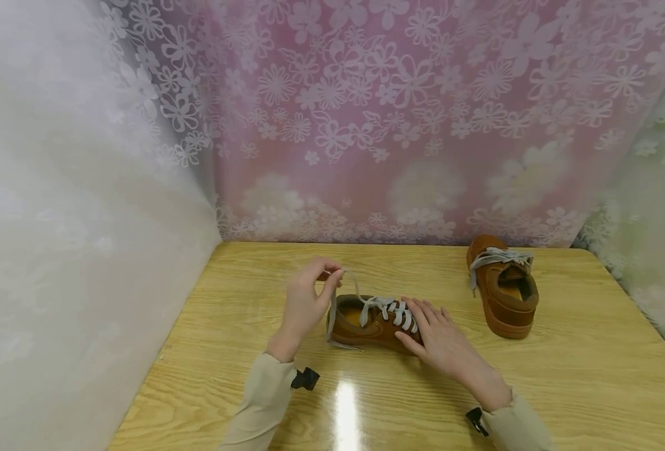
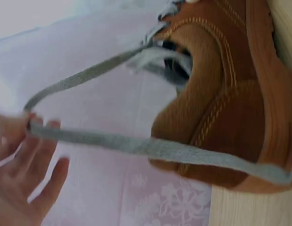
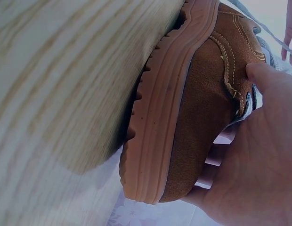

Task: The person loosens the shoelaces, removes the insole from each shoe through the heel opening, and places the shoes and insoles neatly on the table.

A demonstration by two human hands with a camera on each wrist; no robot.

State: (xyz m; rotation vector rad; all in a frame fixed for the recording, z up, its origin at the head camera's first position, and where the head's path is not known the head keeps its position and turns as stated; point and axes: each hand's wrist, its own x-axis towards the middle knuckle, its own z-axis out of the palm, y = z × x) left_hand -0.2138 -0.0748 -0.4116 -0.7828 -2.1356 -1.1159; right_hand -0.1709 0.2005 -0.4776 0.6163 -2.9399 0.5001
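A brown shoe (image 1: 377, 335) with grey laces lies near the middle of the table, its toe to the right. Above its heel, my left hand (image 1: 308, 297) pinches a grey shoelace (image 2: 89, 135) between thumb and fingertips. From the pinch one stretch of lace runs back to the eyelets, while the other hangs past the heel, its tip near the tabletop. My right hand (image 1: 442, 341) holds the shoe over its front. In the right wrist view the thumb (image 3: 261, 75) presses the near side of the upper, and the other fingers reach over to the far side, partly hidden.
A second brown shoe (image 1: 510, 307), with grey laces gathered on its top, stands at the right rear of the wooden table (image 1: 225, 376). A pink flowered curtain (image 1: 366, 156) hangs behind the table, and a whitish one (image 1: 84, 219) borders its left side.
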